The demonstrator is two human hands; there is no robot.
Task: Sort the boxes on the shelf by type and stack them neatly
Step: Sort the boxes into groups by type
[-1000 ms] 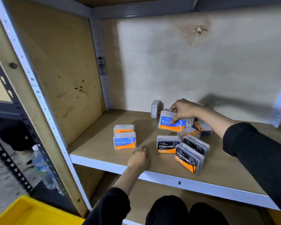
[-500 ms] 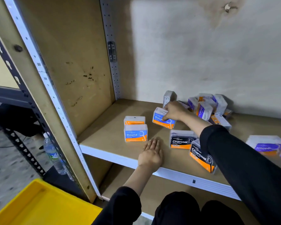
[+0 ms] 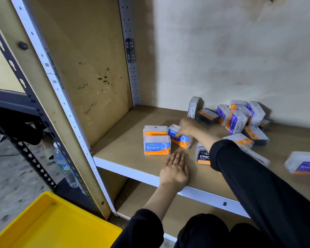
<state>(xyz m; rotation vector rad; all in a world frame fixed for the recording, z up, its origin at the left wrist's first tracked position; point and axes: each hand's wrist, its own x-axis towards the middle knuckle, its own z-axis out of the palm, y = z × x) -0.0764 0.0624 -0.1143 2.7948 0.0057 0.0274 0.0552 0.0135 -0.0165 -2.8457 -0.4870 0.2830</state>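
Note:
My right hand (image 3: pixel 189 126) grips a blue-and-orange "Round" box (image 3: pixel 181 139) and holds it against the shelf board (image 3: pixel 125 140), just right of two other "Round" boxes (image 3: pixel 157 147) standing one behind the other. My left hand (image 3: pixel 174 170) rests flat, fingers straight, on the board near its front edge. A black "Charcoal" box (image 3: pixel 202 156) stands right of my left hand, partly hidden by my right sleeve. A jumble of purple "Smooth" boxes (image 3: pixel 236 120) and dark boxes lies by the back wall. One more "Smooth" box (image 3: pixel 304 165) lies far right.
The shelf's white metal front edge (image 3: pixel 129 171) runs below my left hand. A wooden side panel (image 3: pixel 89 68) closes the left side. A yellow bin (image 3: pixel 48 224) sits at lower left on the floor, with a water bottle (image 3: pixel 64 167) behind the upright.
My right hand has carried the "Round" box leftward from the pile to beside the two "Round" boxes. My left hand uncurled and now lies flat. The camera view shifted right.

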